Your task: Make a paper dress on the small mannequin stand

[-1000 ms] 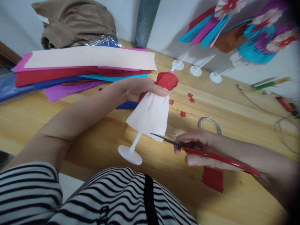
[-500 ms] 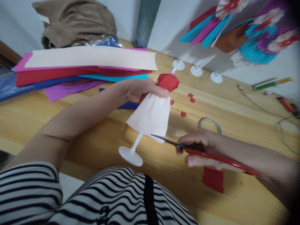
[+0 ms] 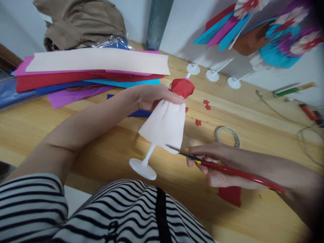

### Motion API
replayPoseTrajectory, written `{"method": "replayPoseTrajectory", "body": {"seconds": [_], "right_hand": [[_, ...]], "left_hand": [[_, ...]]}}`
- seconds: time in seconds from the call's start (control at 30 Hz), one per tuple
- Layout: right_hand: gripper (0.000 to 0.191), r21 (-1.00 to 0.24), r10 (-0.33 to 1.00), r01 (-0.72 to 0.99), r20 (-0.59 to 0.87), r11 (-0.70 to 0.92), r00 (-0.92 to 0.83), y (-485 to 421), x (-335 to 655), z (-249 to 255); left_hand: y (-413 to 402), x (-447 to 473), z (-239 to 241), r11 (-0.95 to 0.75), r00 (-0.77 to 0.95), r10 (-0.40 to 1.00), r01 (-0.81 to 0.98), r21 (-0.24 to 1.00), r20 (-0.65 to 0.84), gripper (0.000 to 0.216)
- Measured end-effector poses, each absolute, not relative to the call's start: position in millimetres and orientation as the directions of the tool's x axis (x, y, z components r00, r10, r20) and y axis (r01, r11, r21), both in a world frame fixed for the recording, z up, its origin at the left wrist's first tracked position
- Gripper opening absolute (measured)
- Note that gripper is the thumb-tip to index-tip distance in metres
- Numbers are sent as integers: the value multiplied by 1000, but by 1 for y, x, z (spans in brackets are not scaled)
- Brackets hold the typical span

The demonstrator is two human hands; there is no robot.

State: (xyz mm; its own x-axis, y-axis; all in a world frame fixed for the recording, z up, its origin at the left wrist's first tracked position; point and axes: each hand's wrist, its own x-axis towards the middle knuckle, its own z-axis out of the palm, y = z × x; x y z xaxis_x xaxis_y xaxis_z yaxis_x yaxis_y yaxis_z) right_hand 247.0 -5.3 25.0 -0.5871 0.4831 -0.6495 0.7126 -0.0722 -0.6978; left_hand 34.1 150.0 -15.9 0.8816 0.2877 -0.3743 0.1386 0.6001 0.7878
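My left hand (image 3: 158, 96) is closed around the waist of a small dress form, its thumb lying across the front. The form has a red bodice (image 3: 182, 87), a pale pink crepe-paper skirt (image 3: 164, 125) and a white stand with a round base (image 3: 143, 168). It tilts away from me. In my right hand (image 3: 215, 162) is a pair of scissors (image 3: 227, 168) with red handles. Their dark blades lie close together at the skirt's lower right hem. Whether the blades touch the paper I cannot tell.
Folded coloured crepe paper (image 3: 98, 62) is stacked at the left back. Several small red paper flowers (image 3: 198, 122) and a tape roll (image 3: 227, 136) lie on the wooden table (image 3: 101, 152). A red paper piece (image 3: 230, 195) sits under my right hand. Finished dress forms (image 3: 278, 50) stand at back right.
The scissors have shifted slightly right and rolled a little in my right hand. The dress form has moved slightly right with my left hand.
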Motion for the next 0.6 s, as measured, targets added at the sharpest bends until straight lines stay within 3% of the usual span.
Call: {"method": "replayPoseTrajectory", "body": {"seconds": [0.27,0.43,0.6], "right_hand": [[54,-705,453,702,-660,-99,-599,-3,244,22],[56,-771,457,625,-603,-123,-654,-1,237,23],[49,-788,468,603,-582,-123,-665,0,235,23]], "left_hand": [[148,38,-22,618,891,284,114,778,-356,10],[147,39,-22,614,889,282,121,780,-360,7],[144,40,-20,609,873,296,139,781,-387,10]]}}
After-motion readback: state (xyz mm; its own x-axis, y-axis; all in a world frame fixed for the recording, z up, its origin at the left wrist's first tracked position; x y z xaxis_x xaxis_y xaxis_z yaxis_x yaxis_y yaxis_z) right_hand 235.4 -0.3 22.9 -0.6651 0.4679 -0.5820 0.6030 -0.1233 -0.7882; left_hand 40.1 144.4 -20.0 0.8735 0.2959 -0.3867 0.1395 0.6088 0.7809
